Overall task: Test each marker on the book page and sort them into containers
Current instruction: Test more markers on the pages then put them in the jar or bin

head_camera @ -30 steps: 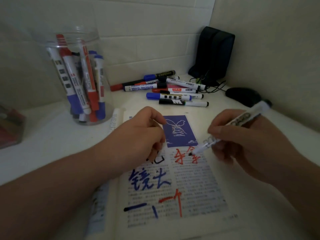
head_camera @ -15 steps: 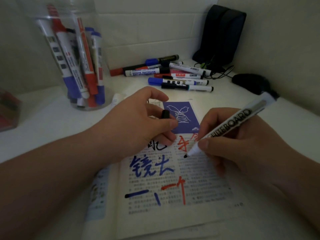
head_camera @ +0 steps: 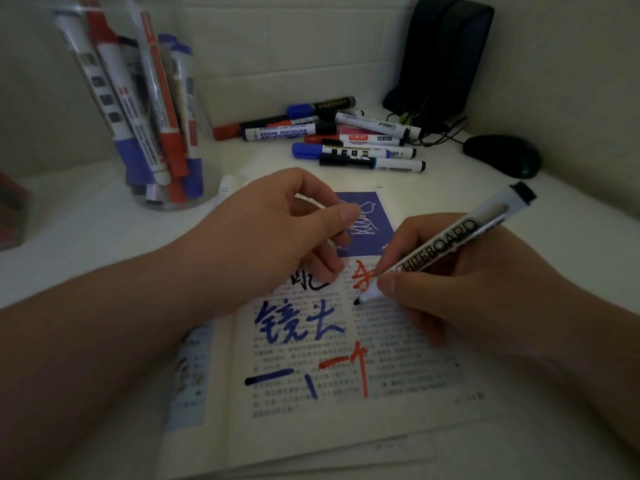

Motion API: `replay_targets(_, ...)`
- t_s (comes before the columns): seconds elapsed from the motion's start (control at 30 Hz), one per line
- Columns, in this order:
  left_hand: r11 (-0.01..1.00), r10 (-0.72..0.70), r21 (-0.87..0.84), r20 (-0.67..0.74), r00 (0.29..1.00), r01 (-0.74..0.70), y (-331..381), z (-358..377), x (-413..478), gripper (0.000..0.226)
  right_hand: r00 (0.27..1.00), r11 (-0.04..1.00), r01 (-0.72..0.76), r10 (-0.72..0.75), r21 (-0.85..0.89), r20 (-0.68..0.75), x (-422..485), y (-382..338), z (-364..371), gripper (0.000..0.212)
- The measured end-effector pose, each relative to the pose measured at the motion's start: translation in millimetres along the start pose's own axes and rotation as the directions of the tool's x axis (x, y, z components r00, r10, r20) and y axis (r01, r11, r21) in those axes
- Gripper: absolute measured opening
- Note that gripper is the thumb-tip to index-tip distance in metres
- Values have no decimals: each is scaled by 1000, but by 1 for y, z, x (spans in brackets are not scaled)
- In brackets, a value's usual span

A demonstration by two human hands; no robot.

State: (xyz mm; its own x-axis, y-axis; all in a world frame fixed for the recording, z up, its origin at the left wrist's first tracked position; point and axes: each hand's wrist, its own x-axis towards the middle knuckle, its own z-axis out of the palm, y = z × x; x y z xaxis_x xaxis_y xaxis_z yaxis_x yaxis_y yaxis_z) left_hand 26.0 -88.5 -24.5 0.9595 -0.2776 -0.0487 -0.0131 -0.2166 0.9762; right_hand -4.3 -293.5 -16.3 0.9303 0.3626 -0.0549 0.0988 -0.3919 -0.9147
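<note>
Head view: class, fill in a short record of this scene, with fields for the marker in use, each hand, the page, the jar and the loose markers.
Whiteboard marker: uncapped, black tip at the book page
Right hand: grips it like a pen
Left hand: fingers curled, resting on the page; contents hidden
Strokes: blue, red, black, over print
Jar: clear, markers standing inside
Loose markers: piled behind the book
</note>
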Motion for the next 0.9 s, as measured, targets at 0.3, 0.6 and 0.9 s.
replay_targets(0.3, 998, -18, 66, 8, 1000, 18, 1, -4, -1, 32, 997, 1000, -7, 7, -4, 72, 0, 1, -2, 12)
replay_targets(0.6, 991, 43, 127, 34, 999, -47, -1, -4, -1, 21, 1000, 996, -17, 17, -82, -4, 1, -1, -5, 14)
replay_targets(0.9, 997, 38, 70, 48, 998, -41, -1, -2, -2, 9, 997, 997, -36, 32, -63, -65, 1, -4, -6, 14)
